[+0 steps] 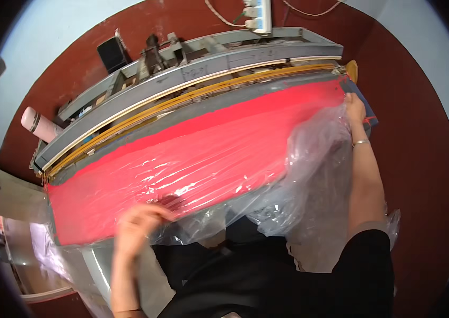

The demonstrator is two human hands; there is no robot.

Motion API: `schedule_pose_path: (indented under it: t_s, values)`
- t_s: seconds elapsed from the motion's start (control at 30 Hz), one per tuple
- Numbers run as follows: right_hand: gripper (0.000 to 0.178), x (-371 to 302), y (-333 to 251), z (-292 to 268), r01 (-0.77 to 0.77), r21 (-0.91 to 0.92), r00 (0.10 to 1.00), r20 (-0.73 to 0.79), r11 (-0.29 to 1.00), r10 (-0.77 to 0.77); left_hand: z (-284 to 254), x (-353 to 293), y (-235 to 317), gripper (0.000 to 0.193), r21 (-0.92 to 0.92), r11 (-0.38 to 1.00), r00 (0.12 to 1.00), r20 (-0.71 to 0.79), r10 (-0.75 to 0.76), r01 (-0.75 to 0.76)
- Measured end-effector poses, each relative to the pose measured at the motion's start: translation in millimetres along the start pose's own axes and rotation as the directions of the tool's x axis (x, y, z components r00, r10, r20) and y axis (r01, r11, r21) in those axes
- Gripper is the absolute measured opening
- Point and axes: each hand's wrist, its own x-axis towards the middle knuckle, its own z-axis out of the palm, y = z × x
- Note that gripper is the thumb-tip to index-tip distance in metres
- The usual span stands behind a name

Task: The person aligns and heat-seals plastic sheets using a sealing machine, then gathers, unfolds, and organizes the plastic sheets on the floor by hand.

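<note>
A long bright red sheet (pixel 235 132) lies across a grey work surface in front of me. Clear plastic film (pixel 314 143) covers much of it, smooth and shiny over the left and middle, bunched up at the right end and hanging over the near edge. My right hand (pixel 356 109) is closed on the plastic film at the far right corner. Above the near edge, left of the middle, is my left hand (pixel 140 223). Motion smears its fingers, and whether they hold film cannot be made out.
Behind the red sheet run yellow rails (pixel 192 98) and a long grey metal trough (pixel 203 66) with tools in it. A pink bottle (pixel 41 124) stands at its left end, a black phone-like slab (pixel 113 54) behind. A white power strip (pixel 260 16) hangs on the dark red wall.
</note>
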Motion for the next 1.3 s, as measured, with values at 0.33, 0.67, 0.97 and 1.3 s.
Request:
schedule_pose_path:
  t_s: [0.33,0.67,0.97,1.3]
  values:
    - [0.032,9,-1,-9,0.056,-0.097,0.998,-0.03,0.994,-0.059,212,68,-113,0.021,0.439,0.865,0.937,0.337,0.089,-0.241]
    - [0.032,9,8,-10,0.15,-0.044,0.989,-0.007,0.988,-0.151,121,5,18,0.047,-0.62,0.778,0.94,0.198,0.279,-0.101]
    - [0.033,18,7,11,0.236,0.0,0.972,0.013,0.972,-0.236,57,-70,37,0.041,0.926,0.378,0.997,-0.006,0.075,-0.023]
    - [0.035,25,27,18,0.263,-0.022,0.964,0.036,0.965,-0.262,-158,-200,102,0.013,0.782,0.459,0.504,-0.623,0.599,0.422]
